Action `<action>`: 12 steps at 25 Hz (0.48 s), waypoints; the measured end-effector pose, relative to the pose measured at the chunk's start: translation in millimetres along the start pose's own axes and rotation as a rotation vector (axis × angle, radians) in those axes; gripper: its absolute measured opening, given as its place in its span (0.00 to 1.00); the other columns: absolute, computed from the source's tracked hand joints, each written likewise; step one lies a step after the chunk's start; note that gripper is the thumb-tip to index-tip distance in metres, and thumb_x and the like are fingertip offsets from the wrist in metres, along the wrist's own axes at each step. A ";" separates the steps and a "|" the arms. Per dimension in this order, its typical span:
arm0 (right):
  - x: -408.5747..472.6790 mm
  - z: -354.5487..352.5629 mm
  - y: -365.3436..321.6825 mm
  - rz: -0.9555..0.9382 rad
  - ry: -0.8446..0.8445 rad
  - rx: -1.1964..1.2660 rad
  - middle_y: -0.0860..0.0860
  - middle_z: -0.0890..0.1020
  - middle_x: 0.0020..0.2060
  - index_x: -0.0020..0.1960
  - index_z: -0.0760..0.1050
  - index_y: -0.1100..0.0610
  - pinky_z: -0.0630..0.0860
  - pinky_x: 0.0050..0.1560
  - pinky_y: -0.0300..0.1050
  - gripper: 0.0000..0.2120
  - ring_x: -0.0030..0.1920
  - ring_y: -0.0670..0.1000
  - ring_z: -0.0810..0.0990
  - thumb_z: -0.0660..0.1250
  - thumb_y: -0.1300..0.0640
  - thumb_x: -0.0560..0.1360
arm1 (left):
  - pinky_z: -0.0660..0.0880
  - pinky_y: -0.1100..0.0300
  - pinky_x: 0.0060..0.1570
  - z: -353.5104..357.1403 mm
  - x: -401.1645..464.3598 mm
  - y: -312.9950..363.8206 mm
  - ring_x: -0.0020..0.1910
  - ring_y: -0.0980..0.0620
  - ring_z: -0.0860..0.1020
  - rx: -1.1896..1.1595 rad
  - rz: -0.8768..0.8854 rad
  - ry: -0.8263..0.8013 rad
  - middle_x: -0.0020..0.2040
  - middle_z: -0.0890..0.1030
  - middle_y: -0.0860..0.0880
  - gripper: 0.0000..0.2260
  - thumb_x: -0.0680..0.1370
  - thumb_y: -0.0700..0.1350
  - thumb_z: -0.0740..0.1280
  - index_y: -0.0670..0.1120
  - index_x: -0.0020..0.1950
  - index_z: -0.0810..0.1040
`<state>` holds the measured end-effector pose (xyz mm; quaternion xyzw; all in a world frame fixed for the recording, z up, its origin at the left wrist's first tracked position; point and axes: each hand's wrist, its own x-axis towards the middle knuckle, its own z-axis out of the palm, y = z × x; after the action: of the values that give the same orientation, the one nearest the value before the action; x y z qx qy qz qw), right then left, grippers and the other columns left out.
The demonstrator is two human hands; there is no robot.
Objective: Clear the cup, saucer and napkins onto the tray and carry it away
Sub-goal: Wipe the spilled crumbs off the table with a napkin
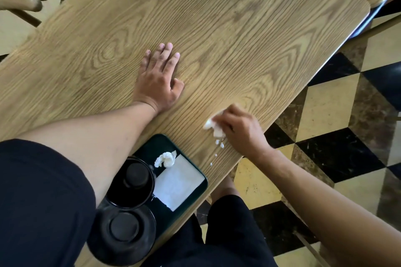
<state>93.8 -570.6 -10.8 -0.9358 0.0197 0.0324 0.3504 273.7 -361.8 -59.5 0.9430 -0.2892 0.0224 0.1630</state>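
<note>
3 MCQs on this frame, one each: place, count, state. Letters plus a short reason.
1. Where does the flat white napkin lie?
A. on the dark tray
B. on the floor
C. under the left hand

2. How many hands touch the wooden table?
A. none
B. one
C. two

3. What is the right hand doing?
A. resting open and empty
B. closed on a crumpled napkin
C. lifting the cup

Answers: 1 A, the sheet lies inside the tray's rim beside the cup. 2 C, the left hand lies flat and the right presses its wad to the top. 3 B, its fingers curl round the white wad, with small white bits beside it.
</note>
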 end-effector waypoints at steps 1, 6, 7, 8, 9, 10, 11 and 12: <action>-16.3 -4.1 -2.0 -0.094 -0.124 0.024 0.52 0.79 0.48 0.55 0.85 0.57 0.78 0.47 0.40 0.08 0.44 0.49 0.81 0.69 0.62 0.79 | 0.55 0.39 0.79 -0.3 -0.3 -0.7 0.80 0.41 0.62 0.006 -0.002 0.000 0.80 0.66 0.40 0.28 0.76 0.49 0.60 0.41 0.76 0.71; -14.0 -19.1 14.8 -0.048 -0.082 -0.011 0.52 0.81 0.47 0.54 0.86 0.57 0.81 0.47 0.48 0.09 0.44 0.50 0.82 0.69 0.63 0.79 | 0.54 0.39 0.79 1.4 -0.5 -0.3 0.80 0.41 0.62 0.007 -0.011 0.002 0.79 0.66 0.40 0.28 0.76 0.49 0.61 0.41 0.75 0.72; -10.0 -17.8 16.4 0.092 0.090 0.003 0.51 0.82 0.46 0.54 0.86 0.56 0.81 0.47 0.49 0.08 0.45 0.49 0.82 0.70 0.63 0.78 | 0.55 0.39 0.79 1.4 -0.2 -0.8 0.80 0.41 0.63 0.004 -0.010 0.003 0.79 0.67 0.40 0.28 0.76 0.49 0.61 0.41 0.75 0.72; -8.6 -13.5 13.6 0.236 0.251 0.025 0.51 0.82 0.46 0.53 0.87 0.56 0.81 0.47 0.49 0.08 0.45 0.48 0.82 0.71 0.63 0.78 | 0.55 0.38 0.79 1.5 0.1 -1.4 0.80 0.40 0.63 0.005 -0.008 0.010 0.79 0.67 0.40 0.28 0.76 0.49 0.61 0.41 0.75 0.72; -10.7 -5.3 6.5 0.329 0.355 0.047 0.50 0.82 0.45 0.53 0.87 0.56 0.80 0.47 0.49 0.08 0.44 0.47 0.81 0.71 0.62 0.78 | 0.56 0.38 0.79 2.0 0.2 -1.6 0.80 0.40 0.63 0.008 -0.007 0.018 0.79 0.67 0.40 0.28 0.75 0.49 0.61 0.41 0.75 0.72; -17.8 7.1 -4.2 0.356 0.378 0.066 0.50 0.82 0.45 0.54 0.87 0.56 0.80 0.46 0.48 0.08 0.43 0.47 0.81 0.72 0.62 0.77 | 0.56 0.38 0.79 2.5 0.0 -1.4 0.79 0.40 0.64 0.012 -0.007 0.024 0.79 0.67 0.40 0.28 0.75 0.49 0.61 0.41 0.75 0.73; -30.5 20.4 -17.2 0.311 0.311 0.089 0.51 0.81 0.45 0.54 0.87 0.57 0.81 0.46 0.47 0.08 0.43 0.47 0.80 0.72 0.62 0.77 | 0.56 0.38 0.79 2.7 0.2 -0.7 0.79 0.40 0.64 0.015 -0.009 0.025 0.79 0.67 0.40 0.28 0.75 0.49 0.62 0.41 0.75 0.73; -47.7 32.3 -30.8 0.208 0.181 0.121 0.51 0.80 0.45 0.55 0.87 0.57 0.81 0.46 0.45 0.08 0.43 0.48 0.80 0.73 0.63 0.77 | 0.56 0.38 0.79 2.8 0.3 -0.4 0.79 0.41 0.64 0.014 -0.010 0.022 0.79 0.67 0.41 0.28 0.75 0.49 0.62 0.41 0.75 0.73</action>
<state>46.7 -525.5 -11.3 -0.9050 0.1499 -0.0174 0.3977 274.1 -362.6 -62.2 0.9452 -0.2826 0.0340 0.1598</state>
